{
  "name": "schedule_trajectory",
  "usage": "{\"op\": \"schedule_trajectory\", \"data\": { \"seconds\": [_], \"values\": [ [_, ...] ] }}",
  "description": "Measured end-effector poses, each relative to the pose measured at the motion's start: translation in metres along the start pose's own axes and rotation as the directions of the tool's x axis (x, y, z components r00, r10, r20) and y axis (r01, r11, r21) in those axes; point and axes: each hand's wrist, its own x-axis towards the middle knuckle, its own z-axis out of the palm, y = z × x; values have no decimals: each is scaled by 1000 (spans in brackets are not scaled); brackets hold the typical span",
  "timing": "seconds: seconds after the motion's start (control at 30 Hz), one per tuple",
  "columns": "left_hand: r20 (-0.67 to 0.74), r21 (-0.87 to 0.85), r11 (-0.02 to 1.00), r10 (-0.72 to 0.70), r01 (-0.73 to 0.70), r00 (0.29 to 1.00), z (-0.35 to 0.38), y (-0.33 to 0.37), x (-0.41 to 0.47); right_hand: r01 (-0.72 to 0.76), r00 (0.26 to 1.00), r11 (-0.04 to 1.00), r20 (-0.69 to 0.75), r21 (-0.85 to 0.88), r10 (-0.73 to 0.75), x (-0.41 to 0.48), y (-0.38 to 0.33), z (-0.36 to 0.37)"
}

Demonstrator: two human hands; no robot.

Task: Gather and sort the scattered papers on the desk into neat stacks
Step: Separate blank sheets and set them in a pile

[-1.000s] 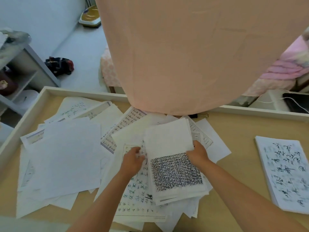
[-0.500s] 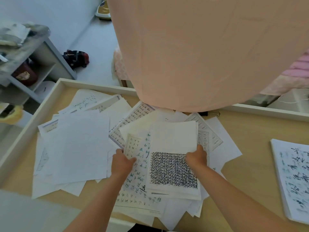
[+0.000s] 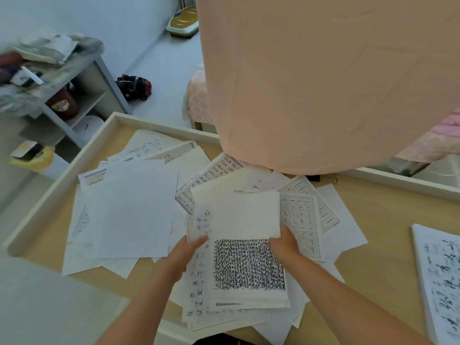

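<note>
Nearest, the left hand [image 3: 185,255] and right hand [image 3: 283,242] each pinch a side edge of a gathered bundle [image 3: 249,270]. Each grip is closed on paper, probably so the sheets can be squared. The bundle sits over the scattered papers [image 3: 129,210] mid-desk [image 3: 388,232]. A neat stack [image 3: 438,277] lies well apart, right. Beyond hangs a peach cloth [image 3: 323,83].
</note>
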Motion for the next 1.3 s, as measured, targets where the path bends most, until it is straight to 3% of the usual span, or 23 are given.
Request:
{"op": "schedule_trajectory", "data": {
  "seconds": [0.17, 0.3, 0.43, 0.57, 0.67, 0.87, 0.97, 1.03, 1.07, 1.1, 1.2, 1.3],
  "values": [
    [-146, 128, 986, 124, -106, 981, 2, -9, -4, 231, 948, 951, 266, -203, -174, -16, -16, 30],
    [-125, 28, 995, 99, -96, 987, -25, -22, -9, 259, 966, 887, 86, -382, -245, -8, -25, 18],
    [-72, -86, 993, 70, -76, 995, -45, -33, -11, 200, 980, 904, 92, -379, -179, 4, -24, -5],
    [-113, -30, 998, 44, -48, 993, -48, -36, -3, 292, 952, 662, 144, -690, -269, 14, -27, -10],
    [-156, 110, 992, 87, -70, 984, -42, -26, -6, 369, 919, 575, 194, -730, -344, 33, -47, -18],
    [-99, 91, 988, 134, -125, 986, -45, -14, -1, 447, 893, 415, 374, -792, -249, 81, -74, -32],
    [-106, 74, 988, 142, -134, 984, -49, -12, 3, 423, 893, 238, 358, -874, -271, 92, -79, -32],
    [-131, 57, 990, 137, -130, 982, -50, -13, 6, 403, 885, 177, 333, -898, -324, 95, -82, -31],
    [-162, 46, 991, 134, -129, 978, -51, -13, 7, 407, 883, 198, 329, -892, -334, 97, -83, -32],
    [-190, 23, 992, 129, -127, 973, -52, -13, 9, 419, 889, 288, 326, -861, -322, 98, -83, -33],
    [-204, -65, 994, 77, -92, 976, -53, -14, 11, 345, 933, 715, 307, -608, -190, 96, -80, -37],
    [-147, -125, 990, 46, -64, 988, -51, -12, 12, 204, 968, 924, 210, -322, -141, 82, -75, -40]
  ]
}}
